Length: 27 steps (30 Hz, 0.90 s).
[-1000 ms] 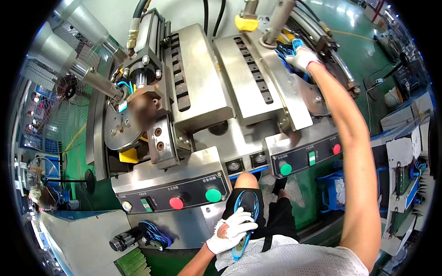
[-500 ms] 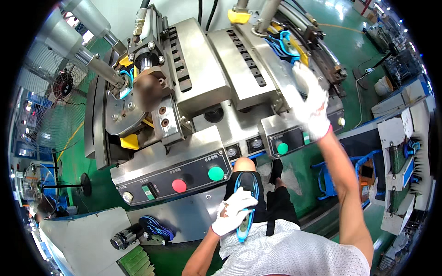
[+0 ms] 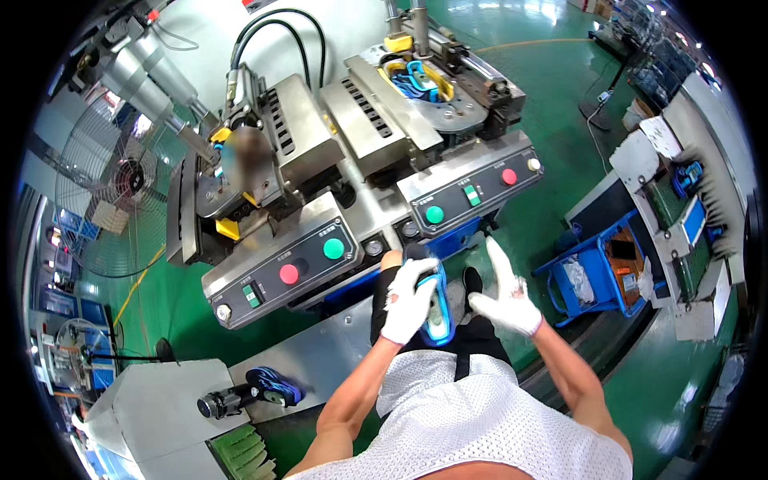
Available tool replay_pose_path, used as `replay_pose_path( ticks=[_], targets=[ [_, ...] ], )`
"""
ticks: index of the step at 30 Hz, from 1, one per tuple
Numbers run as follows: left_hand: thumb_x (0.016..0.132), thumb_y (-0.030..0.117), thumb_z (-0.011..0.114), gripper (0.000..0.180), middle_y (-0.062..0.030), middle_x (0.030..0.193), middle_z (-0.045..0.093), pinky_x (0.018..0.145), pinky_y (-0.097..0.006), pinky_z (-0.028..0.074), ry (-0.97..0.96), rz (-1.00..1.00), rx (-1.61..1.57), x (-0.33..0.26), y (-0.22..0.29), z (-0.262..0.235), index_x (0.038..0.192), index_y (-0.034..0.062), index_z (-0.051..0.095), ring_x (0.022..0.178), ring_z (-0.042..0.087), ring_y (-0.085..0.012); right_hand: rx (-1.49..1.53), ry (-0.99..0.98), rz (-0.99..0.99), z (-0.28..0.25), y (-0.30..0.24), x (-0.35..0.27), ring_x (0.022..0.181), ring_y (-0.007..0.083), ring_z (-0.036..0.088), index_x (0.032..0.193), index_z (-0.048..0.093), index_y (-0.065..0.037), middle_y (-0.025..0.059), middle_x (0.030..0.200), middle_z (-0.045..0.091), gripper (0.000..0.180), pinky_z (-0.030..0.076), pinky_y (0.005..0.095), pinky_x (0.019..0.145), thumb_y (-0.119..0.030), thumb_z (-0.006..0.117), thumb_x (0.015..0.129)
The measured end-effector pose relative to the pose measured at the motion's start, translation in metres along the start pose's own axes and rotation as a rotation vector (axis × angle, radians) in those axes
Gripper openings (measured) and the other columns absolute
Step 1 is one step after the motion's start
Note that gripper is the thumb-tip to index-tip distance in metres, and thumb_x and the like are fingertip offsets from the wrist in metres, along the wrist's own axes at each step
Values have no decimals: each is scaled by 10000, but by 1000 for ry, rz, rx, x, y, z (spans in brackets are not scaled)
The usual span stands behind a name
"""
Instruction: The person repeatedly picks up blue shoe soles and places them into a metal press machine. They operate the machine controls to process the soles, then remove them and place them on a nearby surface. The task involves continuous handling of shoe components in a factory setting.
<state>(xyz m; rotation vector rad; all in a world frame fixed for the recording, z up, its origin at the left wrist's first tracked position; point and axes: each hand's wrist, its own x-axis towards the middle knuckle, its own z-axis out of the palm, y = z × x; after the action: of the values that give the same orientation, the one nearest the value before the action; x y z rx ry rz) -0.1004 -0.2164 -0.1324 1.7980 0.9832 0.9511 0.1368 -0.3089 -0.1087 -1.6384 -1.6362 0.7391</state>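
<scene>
My left hand (image 3: 410,298), in a white glove, grips a blue shoe sole (image 3: 437,310) held upright in front of my body. Beside it on the right, my right hand (image 3: 506,298), also gloved, hangs with fingers spread and nothing in it, a little apart from the sole. In front of me stands a steel press machine (image 3: 376,152) with two control panels bearing red and green buttons. Another blue sole (image 3: 416,80) lies in the yellow-edged mould on the machine's far right station.
A blue bin (image 3: 592,276) with wrapped parts stands on the green floor to my right. A grey stand at lower left carries a blue shoe (image 3: 274,387) on a holder. A large fan (image 3: 100,196) stands at the left. Work benches (image 3: 680,200) line the right edge.
My right hand has come back from the far right station of the machine down to beside the sole in my left hand. My head has turned, shifting the machine upward in view.
</scene>
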Motion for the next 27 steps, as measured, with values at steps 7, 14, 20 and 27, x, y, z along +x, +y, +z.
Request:
replay_pose_path(
  ticks=[7,14,20,27],
  targets=[
    [812,38,748,365,-138,1183,689,1185,-572,384,-205,560,-170,37,145,128,1174,72,713,1231,609,-367,73,493,134,-17,-16,-126,1518,330,408,1665,177,-14,227,1633,380,1104,416,454,1202,-293,843,830],
    [744,110,857,676,-227,1399,588,1175,-605,394,-604,997,-312,29,238,212,1370,28,616,1343,543,-454,325,1328,286,-109,70,-207,1363,215,558,1528,504,15,183,1532,541,553,428,433,1179,-126,684,1024],
    [860,234,827,613,-219,1374,662,1128,-501,476,-963,513,-116,2,115,187,1394,14,621,1293,620,-428,-212,1875,184,-312,125,-183,1303,270,581,1458,561,60,154,1467,601,618,451,422,1127,-249,767,964],
    [952,305,745,531,-211,1345,673,1087,-467,504,-946,23,93,-37,13,129,1385,26,616,1265,636,-387,-637,1221,1022,-538,353,-300,1234,319,639,1381,610,110,260,1377,663,773,449,422,1113,-525,710,952]
  ],
)
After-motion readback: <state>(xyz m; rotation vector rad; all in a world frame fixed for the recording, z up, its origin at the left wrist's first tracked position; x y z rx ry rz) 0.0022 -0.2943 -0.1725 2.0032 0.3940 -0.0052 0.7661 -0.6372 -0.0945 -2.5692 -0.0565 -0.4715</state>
